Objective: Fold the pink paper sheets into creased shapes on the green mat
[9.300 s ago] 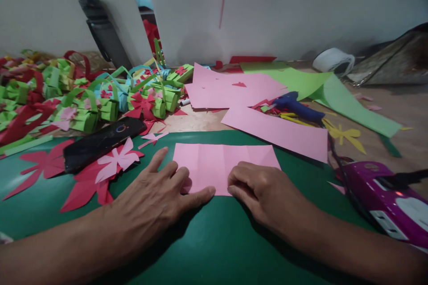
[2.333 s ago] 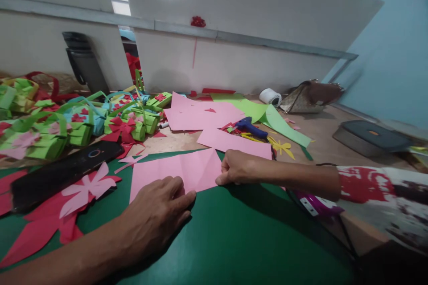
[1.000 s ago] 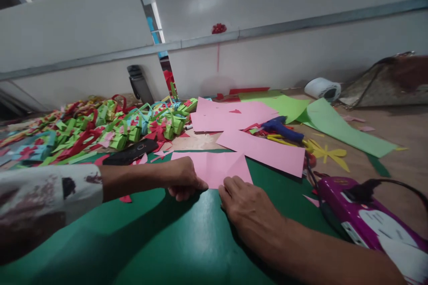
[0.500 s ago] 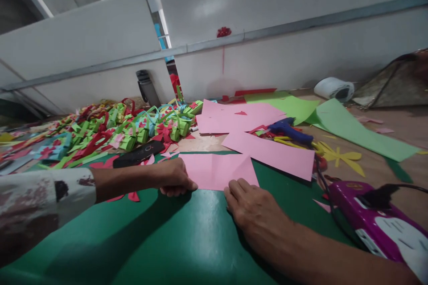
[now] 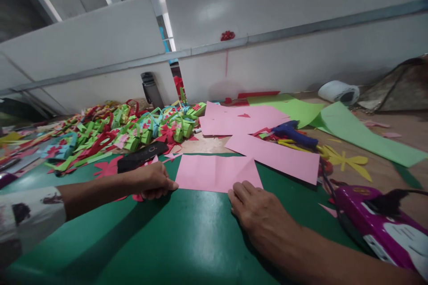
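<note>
A creased rectangle of pink paper [image 5: 214, 171] lies on the green tabletop [image 5: 200, 240] between my hands. My left hand [image 5: 157, 181] is closed, with its thumb tip at the paper's near left corner. Over the near right corner, my right hand [image 5: 250, 202] has its fingers curled together on the paper, and its thumb is mostly hidden. Just beyond lies a longer pink strip [image 5: 277, 156], and behind that a larger pink sheet [image 5: 240, 120].
Left of centre lie a black phone [image 5: 142, 156] and a heap of green and red paper baskets [image 5: 143, 131], with a bottle [image 5: 152, 91] behind. To the right are a blue glue gun [image 5: 296, 133], a yellow paper flower [image 5: 344, 158], green sheets [image 5: 364, 131] and a purple box with a cable [image 5: 357, 205].
My left hand has slid left along the paper's near edge to its corner. My right hand stays on the near right corner. The view has shifted slightly.
</note>
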Action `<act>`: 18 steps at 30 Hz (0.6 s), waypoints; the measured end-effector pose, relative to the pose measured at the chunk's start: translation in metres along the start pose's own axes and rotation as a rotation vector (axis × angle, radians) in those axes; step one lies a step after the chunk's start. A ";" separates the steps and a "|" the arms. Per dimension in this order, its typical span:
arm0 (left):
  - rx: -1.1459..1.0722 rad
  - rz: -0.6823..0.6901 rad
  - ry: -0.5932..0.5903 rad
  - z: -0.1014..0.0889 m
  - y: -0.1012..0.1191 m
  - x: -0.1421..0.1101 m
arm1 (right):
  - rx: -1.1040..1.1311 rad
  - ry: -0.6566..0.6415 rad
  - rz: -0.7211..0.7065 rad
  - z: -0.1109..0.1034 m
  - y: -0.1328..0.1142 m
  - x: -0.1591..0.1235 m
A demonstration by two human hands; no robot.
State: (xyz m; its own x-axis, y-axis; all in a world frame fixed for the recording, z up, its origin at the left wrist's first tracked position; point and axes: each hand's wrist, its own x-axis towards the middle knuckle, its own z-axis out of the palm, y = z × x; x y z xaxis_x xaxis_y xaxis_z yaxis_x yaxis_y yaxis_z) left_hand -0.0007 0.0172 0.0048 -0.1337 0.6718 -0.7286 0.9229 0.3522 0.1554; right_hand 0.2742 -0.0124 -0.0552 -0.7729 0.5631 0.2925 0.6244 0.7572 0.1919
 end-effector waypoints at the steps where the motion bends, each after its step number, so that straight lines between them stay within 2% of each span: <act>1: 0.001 -0.006 0.009 0.000 -0.003 0.000 | -0.001 0.004 -0.001 0.001 0.000 0.000; 7: 0.052 0.015 0.089 0.000 -0.013 -0.004 | 0.015 -0.014 0.008 0.001 0.002 -0.001; 10: 0.134 0.124 0.253 0.009 -0.007 -0.020 | 0.015 -0.036 0.022 -0.001 0.001 0.000; 12: 0.200 0.274 0.419 0.022 0.004 -0.033 | 0.016 -0.052 0.037 -0.005 0.000 0.002; 14: 0.258 0.468 0.517 0.039 0.017 -0.043 | 0.021 -0.075 0.053 -0.010 -0.002 0.006; 17: 0.390 0.800 0.493 0.063 0.032 -0.041 | 0.078 -0.146 0.075 -0.017 -0.005 0.012; 18: 0.435 0.874 0.467 0.068 0.034 -0.037 | 0.101 -0.168 0.079 -0.019 -0.005 0.013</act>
State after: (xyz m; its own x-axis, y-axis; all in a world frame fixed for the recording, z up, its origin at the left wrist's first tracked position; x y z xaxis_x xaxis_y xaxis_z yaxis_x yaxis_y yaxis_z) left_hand 0.0602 -0.0396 -0.0084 0.5936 0.7924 -0.1405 0.8023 -0.5690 0.1804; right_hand 0.2630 -0.0152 -0.0347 -0.7350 0.6632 0.1414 0.6760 0.7329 0.0768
